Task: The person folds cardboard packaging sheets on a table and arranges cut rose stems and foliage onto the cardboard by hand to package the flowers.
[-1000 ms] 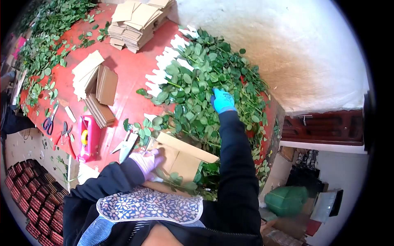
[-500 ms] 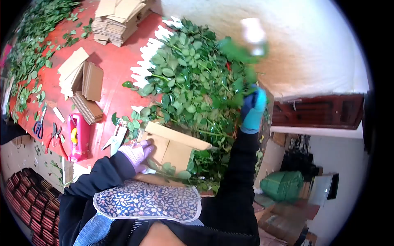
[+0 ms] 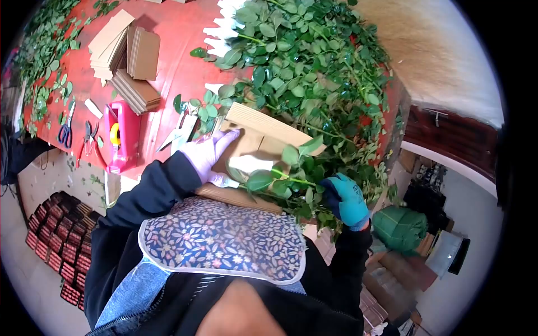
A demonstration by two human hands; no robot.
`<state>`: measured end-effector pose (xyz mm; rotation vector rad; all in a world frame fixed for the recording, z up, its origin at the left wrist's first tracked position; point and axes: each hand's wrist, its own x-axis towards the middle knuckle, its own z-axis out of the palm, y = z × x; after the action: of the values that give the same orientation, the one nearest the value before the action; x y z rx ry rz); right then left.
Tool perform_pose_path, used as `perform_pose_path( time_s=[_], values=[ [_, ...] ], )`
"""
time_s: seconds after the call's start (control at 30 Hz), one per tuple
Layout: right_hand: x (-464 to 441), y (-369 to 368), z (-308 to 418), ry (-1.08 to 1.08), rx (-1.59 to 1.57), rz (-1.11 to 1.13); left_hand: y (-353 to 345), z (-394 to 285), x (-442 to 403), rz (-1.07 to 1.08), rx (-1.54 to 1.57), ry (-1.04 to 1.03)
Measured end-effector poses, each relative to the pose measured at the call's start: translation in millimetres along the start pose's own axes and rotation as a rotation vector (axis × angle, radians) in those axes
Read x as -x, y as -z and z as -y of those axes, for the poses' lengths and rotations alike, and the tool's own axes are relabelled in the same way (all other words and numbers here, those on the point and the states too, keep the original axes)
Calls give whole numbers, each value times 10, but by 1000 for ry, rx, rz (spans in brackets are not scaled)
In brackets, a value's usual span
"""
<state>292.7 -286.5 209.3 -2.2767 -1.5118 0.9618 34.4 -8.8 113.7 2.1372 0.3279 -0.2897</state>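
My left hand (image 3: 207, 157), in a pale purple glove, rests over the left end of an open cardboard box (image 3: 246, 143), its fingers and thumb spread apart. My right hand (image 3: 344, 201), in a blue glove, is closed round the stem of a rose. The rose's head, in a white sleeve (image 3: 250, 164), lies over the cardboard just right of my left hand, with leaves along the stem between. A large heap of leafy stems (image 3: 314, 84) lies beyond the box, several white-sleeved heads (image 3: 224, 33) pointing left.
Folded cardboard pieces (image 3: 143, 54), a pink tape dispenser (image 3: 124, 137), red-handled pruners (image 3: 89, 143) and dark-handled scissors (image 3: 66, 131) lie on the red table (image 3: 174, 50). Loose leaves (image 3: 50, 67) cover its far left. Green sacking (image 3: 399, 228) is at lower right.
My right hand has taken a rose from the heap, swung it up, and brought it down towards me over the cardboard box. My left hand stays at the box. The view has shifted.
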Motion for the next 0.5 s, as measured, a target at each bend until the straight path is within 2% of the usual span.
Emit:
perform_pose_path(
  time_s=[0.1,0.13,0.2,0.23,0.33,0.5],
  values=[
    [42,-327,-8,-66,1,-12,8,60,-40,22,63,-45],
    [-6,-416,16,-6,-44,-42,35,42,-48,37,51,-47],
    [-127,-526,77,-43,-60,61,94,-35,-58,144,46,79],
    [-180,-581,81,-34,-43,103,88,-38,-60,159,34,80],
    [-167,-792,-22,-7,-45,86,-17,36,-28,28,-8,-71],
    [-118,-791,-29,-25,-56,110,57,-178,52,-54,-168,-124]
  ],
)
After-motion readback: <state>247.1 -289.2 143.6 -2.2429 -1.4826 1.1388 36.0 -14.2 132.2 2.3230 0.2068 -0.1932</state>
